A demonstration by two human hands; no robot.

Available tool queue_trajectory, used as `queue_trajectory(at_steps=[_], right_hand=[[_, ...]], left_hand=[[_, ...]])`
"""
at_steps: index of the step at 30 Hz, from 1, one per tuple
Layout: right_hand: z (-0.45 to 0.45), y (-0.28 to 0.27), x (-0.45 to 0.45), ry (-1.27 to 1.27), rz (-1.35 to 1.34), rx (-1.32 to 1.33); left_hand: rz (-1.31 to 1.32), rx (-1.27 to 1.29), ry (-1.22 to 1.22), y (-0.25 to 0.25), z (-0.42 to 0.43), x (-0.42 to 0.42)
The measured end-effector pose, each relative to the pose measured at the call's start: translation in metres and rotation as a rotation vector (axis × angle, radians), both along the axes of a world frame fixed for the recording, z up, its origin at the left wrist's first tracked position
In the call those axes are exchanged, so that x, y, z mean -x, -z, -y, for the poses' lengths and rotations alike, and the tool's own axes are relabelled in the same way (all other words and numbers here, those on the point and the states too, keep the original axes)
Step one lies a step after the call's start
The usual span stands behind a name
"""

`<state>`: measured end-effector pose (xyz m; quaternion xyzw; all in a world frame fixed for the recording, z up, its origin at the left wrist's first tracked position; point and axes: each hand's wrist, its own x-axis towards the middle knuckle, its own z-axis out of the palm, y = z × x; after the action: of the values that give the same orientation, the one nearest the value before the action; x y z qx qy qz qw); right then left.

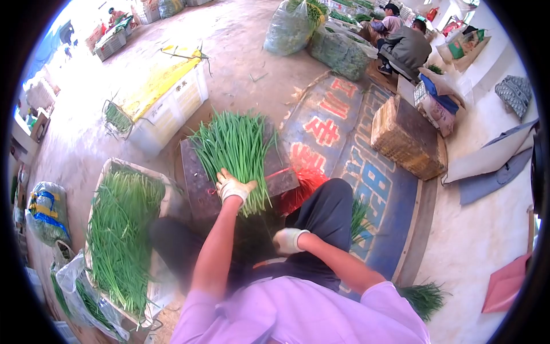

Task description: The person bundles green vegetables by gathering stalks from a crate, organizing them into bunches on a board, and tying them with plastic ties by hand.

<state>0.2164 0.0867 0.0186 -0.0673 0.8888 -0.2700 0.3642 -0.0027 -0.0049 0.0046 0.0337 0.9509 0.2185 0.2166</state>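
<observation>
Gloved, with its fingers spread, my left hand (232, 188) rests on the lower part of a pile of long green stalks (238, 146). The pile lies on a low dark board (197, 183) in front of my knees. My right hand (288, 241), in a white glove, is low between my thighs with its fingers curled; whatever it may hold is hidden. Red plastic strips (303, 186) lie at the board's right edge. At the left stands a long crate (94, 215) full of loose green stalks (123, 241).
A white crate with a yellow top (166, 86) stands at the upper left. Lettered sheeting (355, 155) covers the floor to the right, beside a brown box (407, 137). Two people crouch at the upper right near filled plastic bags (344, 51). More greens (424, 299) lie at lower right.
</observation>
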Motion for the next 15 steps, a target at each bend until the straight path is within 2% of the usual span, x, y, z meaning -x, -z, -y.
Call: queue_trajectory(at_steps=[2,4,7,10,11,12,14,15], right_hand=[[0.013,-0.015,-0.007,-0.122,0.169,-0.029],[0.02,-0.013,-0.006,-0.166,0.177,-0.059],[0.034,-0.012,-0.002,-0.37,0.294,0.036],[0.039,-0.016,0.003,-0.361,0.393,0.05],[0.036,0.003,0.003,-0.406,0.337,0.077],[0.037,-0.001,0.004,-0.409,0.338,0.078],[0.03,-0.02,0.015,-0.297,0.271,-0.077],[0.021,-0.017,0.021,-0.134,0.172,-0.144]], left_hand=[[0.004,0.001,0.002,-0.001,-0.001,0.0],[0.01,0.007,0.0,0.0,-0.001,0.0],[-0.002,0.011,-0.004,0.0,-0.002,-0.001],[0.032,0.013,-0.008,-0.003,-0.001,0.0],[0.033,0.013,-0.013,-0.004,-0.001,-0.001],[0.014,0.014,-0.007,0.0,0.0,-0.001],[-0.005,0.015,0.004,0.002,-0.001,0.0],[-0.001,0.018,0.002,0.001,-0.001,0.0]])
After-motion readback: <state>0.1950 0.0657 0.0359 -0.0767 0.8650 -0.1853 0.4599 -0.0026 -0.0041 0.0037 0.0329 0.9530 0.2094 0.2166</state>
